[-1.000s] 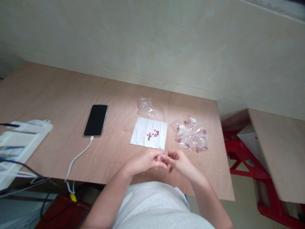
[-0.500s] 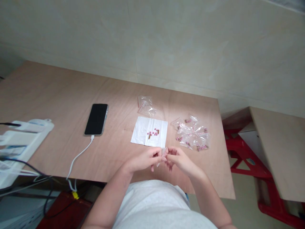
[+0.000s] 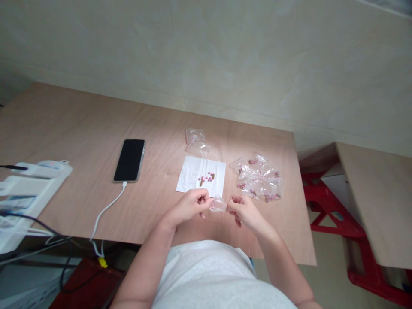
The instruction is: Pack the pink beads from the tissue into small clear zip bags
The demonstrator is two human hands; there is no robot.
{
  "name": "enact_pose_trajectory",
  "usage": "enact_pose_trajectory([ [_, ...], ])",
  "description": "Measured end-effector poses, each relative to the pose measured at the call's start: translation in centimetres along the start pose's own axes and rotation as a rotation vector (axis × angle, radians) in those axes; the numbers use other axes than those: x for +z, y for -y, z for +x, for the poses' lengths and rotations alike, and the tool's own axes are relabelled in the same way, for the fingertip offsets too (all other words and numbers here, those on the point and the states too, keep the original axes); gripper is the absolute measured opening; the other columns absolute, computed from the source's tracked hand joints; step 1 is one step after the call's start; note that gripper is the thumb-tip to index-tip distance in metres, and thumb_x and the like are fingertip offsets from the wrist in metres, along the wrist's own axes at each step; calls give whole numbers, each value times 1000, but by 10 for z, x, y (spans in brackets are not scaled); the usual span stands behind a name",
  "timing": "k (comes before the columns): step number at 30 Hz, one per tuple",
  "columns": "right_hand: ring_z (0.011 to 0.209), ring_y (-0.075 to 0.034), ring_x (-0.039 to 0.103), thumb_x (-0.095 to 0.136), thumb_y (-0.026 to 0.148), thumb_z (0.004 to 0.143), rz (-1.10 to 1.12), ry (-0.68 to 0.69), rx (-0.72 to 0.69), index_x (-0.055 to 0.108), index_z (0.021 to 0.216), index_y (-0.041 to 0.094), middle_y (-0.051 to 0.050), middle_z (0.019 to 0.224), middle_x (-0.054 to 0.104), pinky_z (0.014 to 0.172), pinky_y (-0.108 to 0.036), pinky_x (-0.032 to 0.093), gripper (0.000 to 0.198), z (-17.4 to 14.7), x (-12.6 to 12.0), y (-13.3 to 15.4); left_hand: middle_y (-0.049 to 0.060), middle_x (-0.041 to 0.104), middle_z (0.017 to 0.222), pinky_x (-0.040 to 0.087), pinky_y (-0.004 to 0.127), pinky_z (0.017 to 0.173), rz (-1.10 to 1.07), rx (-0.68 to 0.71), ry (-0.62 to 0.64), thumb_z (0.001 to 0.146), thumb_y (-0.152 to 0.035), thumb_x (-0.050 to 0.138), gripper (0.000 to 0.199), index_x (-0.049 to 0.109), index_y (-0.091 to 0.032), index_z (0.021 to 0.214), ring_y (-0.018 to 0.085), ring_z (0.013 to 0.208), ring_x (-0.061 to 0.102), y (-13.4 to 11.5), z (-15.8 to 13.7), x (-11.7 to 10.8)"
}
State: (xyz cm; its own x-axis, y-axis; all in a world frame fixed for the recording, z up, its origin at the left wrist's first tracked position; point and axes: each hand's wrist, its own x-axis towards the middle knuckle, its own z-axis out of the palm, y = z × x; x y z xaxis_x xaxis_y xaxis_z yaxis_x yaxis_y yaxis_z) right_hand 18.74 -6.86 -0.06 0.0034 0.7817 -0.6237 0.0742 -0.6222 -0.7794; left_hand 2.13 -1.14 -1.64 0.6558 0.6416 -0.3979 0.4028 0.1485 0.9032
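Note:
A small clear plastic bag (image 3: 218,204) is stretched between my two hands, just in front of a white paper sheet. My left hand (image 3: 193,206) pinches its left side, and my right hand (image 3: 243,209) grips its right end with curled fingers. On the white paper (image 3: 186,178) lie several pink pills (image 3: 210,175) and a few brown capsules (image 3: 201,183). To the right is a heap of clear bags (image 3: 262,176) with pink and brown pills inside. Flat clear bags (image 3: 197,143) lie behind the paper.
A black phone (image 3: 130,160) lies to the left, with a white charging cable (image 3: 106,210) running off the table's front edge. A white power strip (image 3: 38,193) with cables sits at the far left. Beyond the table's right edge are a red plastic stool (image 3: 334,214) and another wooden table (image 3: 380,201).
My hands have drawn apart, my left hand moving left and slightly up, my right hand slightly right. The clear bag now shows spread out between them.

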Motion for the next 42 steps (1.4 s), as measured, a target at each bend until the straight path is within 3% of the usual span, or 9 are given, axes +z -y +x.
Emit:
enact_pose_trajectory([
  [4, 29, -4, 30, 50, 26, 65, -7, 1, -14, 35, 50, 19, 9, 41, 31, 25, -16, 24, 23, -1, -1, -3, -6, 38, 51, 29, 17, 43, 202, 54, -17, 74, -23, 44, 22, 38, -16, 54, 6, 45, 42, -1, -2, -1],
  [7, 32, -4, 33, 51, 26, 65, 15, 32, -46, 36, 52, 19, 8, 43, 34, 28, -16, 27, 21, -4, 8, 1, -2, 50, 64, 36, 20, 50, 298, 101, -56, 73, -25, 47, 9, 49, -16, 70, 10, 56, 46, -3, -3, 4],
  [11, 36, -5, 35, 46, 25, 67, -13, 49, -82, 41, 57, 18, 7, 47, 38, 33, -17, 27, 13, -8, 22, 8, 7, 49, 108, 43, 28, 78, 292, 201, -69, 69, -12, 47, 42, 43, -18, 110, 16, 92, 51, -1, 4, 11],
  [17, 45, -7, 33, 45, 21, 67, -391, -188, -195, 34, 49, 18, 5, 44, 34, 43, -20, 21, 21, -6, 18, 9, 10, 40, 126, 29, 36, 100, 379, 126, -170, 67, -1, 38, 45, 48, -14, 108, 21, 121, 34, 10, 11, 6],
  [23, 48, -10, 42, 46, 31, 72, -635, -139, -149, 47, 72, 16, 0, 56, 52, 47, -21, 24, 14, 2, 22, 4, 11, 31, 135, 26, 40, 103, 394, 162, -176, 73, -6, 37, 50, 38, -16, 123, 21, 125, 29, 3, 6, 10],
  [26, 48, -10, 42, 45, 27, 73, -693, -162, -154, 49, 63, 15, -2, 55, 53, 46, -22, 24, 16, 14, 24, -2, 9, 30, 135, 28, 39, 102, 400, 190, -156, 74, -7, 38, 49, 39, -19, 122, 22, 126, 28, 1, 4, 9],
  [32, 46, -9, 43, 42, 22, 71, -458, -177, -199, 48, 54, 15, 1, 48, 47, 44, -20, 26, 19, 27, 18, -9, 7, 32, 131, 30, 40, 100, 380, 166, -109, 78, -23, 47, 35, 46, -24, 113, 24, 124, 30, -5, -11, -4],
  [37, 38, -7, 40, 42, 29, 73, -91, 69, -144, 48, 59, 15, 4, 46, 42, 37, -19, 29, 20, 21, 16, 1, 10, 18, 137, 27, 45, 100, 204, 173, -44, 61, -35, 68, 68, 36, -25, 120, 29, 125, 25, -1, -18, -13],
  [42, 38, -8, 43, 46, 36, 75, 72, 136, -164, 48, 67, 16, 4, 47, 44, 36, -20, 34, 22, 28, 14, 2, 5, 50, 99, 46, 31, 77, -183, 124, -65, 75, -22, 54, 43, 35, -22, 113, 13, 83, 56, 22, -5, -5],
])
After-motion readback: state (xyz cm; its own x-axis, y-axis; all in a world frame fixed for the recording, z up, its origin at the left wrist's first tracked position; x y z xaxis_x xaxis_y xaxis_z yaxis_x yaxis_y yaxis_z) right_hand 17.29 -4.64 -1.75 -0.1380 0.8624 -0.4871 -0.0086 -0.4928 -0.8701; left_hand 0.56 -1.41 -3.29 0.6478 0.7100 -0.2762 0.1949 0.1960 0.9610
